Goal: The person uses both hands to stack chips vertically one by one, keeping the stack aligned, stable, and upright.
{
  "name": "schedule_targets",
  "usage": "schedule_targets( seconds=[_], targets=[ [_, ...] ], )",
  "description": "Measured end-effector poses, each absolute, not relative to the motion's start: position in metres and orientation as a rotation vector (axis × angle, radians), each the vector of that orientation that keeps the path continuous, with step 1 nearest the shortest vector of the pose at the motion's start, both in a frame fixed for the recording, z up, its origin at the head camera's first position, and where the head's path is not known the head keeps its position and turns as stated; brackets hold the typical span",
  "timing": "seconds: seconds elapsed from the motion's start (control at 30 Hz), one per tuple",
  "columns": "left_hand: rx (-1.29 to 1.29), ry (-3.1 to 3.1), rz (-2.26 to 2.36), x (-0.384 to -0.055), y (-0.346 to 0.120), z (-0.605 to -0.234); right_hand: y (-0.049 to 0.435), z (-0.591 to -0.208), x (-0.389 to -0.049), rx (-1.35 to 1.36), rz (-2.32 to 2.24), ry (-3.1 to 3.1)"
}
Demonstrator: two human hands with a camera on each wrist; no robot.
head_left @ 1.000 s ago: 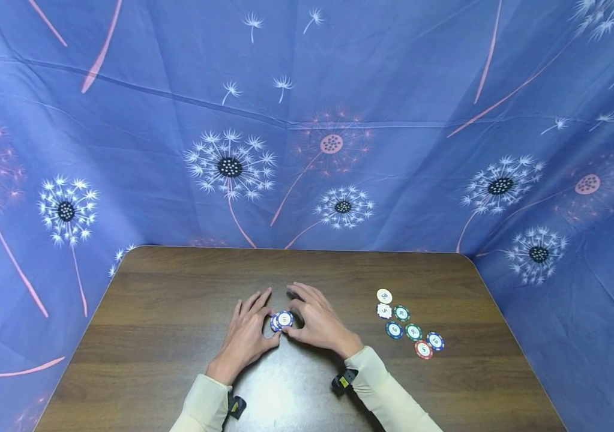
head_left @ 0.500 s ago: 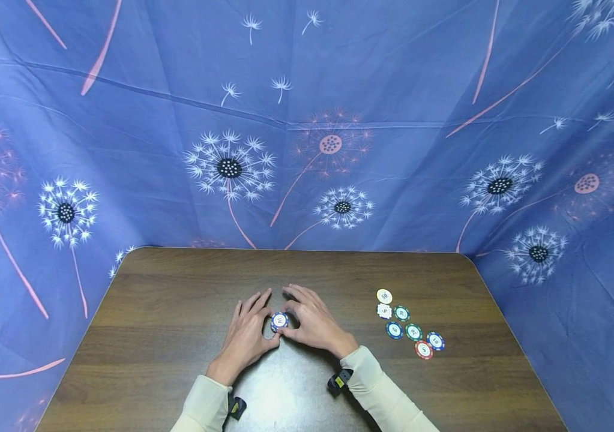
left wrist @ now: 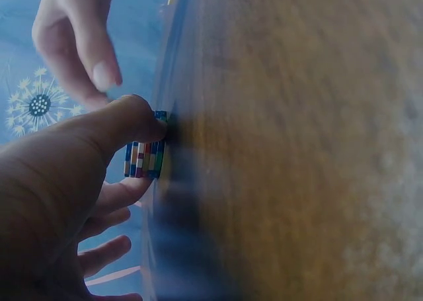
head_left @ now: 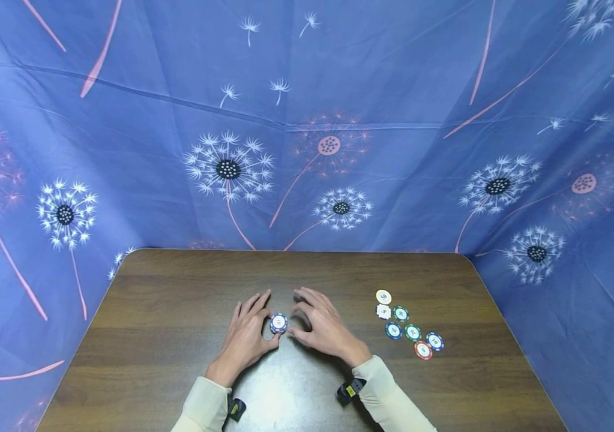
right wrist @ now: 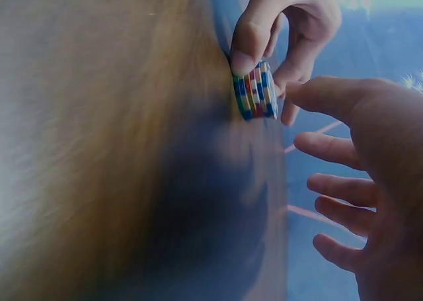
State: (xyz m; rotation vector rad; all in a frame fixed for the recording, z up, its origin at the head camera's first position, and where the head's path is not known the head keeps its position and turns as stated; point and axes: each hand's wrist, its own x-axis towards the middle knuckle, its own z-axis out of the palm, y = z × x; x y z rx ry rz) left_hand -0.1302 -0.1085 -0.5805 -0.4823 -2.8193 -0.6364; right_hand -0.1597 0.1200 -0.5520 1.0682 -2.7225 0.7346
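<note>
A short stack of poker chips [head_left: 278,323] stands on the table with a blue-and-white chip on top. Blue, red, white and green edges of the stack show in the left wrist view. My left hand [head_left: 245,337] pinches the stack between thumb and forefinger, its other fingers stretched out. Just to the right, my right hand [head_left: 329,327] holds nothing and is apart from the stack. Its thumb and fingers are spread in the right wrist view.
Several loose chips lie flat on the right of the wooden table [head_left: 188,288], among them a red chip [head_left: 422,350], a green chip [head_left: 413,333] and a white chip [head_left: 384,312]. A blue dandelion-print cloth [head_left: 415,180] hangs behind the table and along its sides.
My right hand has let go of the top blue-and-white chip and moved off to the right. That chip has shifted left, squarely onto the stack. The left hand has stayed in place.
</note>
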Motion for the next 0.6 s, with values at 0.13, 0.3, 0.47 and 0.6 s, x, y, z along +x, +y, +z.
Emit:
schedule_targets(
  seconds=[0.13, 0.3, 0.47, 0.6],
  targets=[
    [-0.472, -2.821, -0.647, -0.129, -0.108, -0.581, 0.137, -0.554, -0.149, 1.013, 0.724, -2.741],
    [-0.457, -2.821, -0.675, -0.128, -0.107, -0.581, 0.159, -0.556, -0.136, 0.932, 0.733, -2.744],
    [-0.457, -2.816, -0.672, -0.129, -0.107, -0.582, 0.179, -0.559, -0.127, 0.884, 0.703, -2.732],
    [-0.461, -2.820, -0.660, -0.129, -0.106, -0.581, 0.194, -0.559, -0.122, 0.845, 0.706, -2.726]
  ],
)
